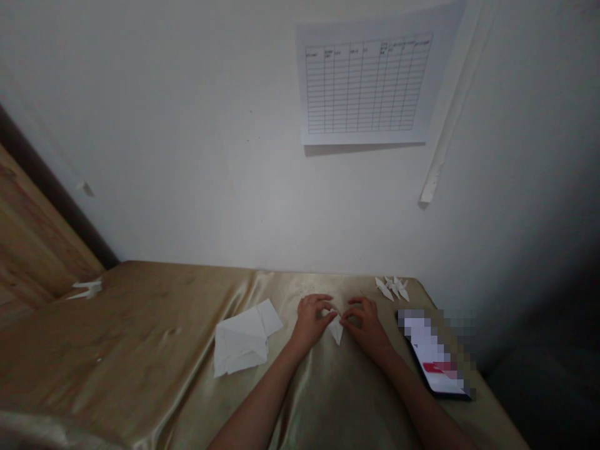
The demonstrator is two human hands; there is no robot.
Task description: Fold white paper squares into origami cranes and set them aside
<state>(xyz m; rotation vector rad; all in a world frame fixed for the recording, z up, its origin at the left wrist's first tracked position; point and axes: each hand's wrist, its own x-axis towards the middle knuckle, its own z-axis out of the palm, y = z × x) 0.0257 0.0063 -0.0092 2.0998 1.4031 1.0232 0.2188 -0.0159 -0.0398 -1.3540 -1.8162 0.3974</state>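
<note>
Between my hands is a small piece of folded white paper (336,331), its narrow point toward me. My left hand (313,319) pinches its upper left side with thumb and forefinger. On the other side, my right hand (364,320) grips the upper right edge between thumb and fingertips. The paper's top part is partly hidden by my fingers. To the left of my left hand lie several loose white paper sheets (244,337), overlapping. Several small folded paper figures (392,289) stand beyond my right hand, near the table's back right corner.
A phone (434,356) with a lit, partly blurred screen lies right of my right forearm. Gold satin cloth (154,325) covers the table, wrinkled at the left. White paper scraps (89,287) lie at the far left. A printed table sheet (365,94) hangs on the wall.
</note>
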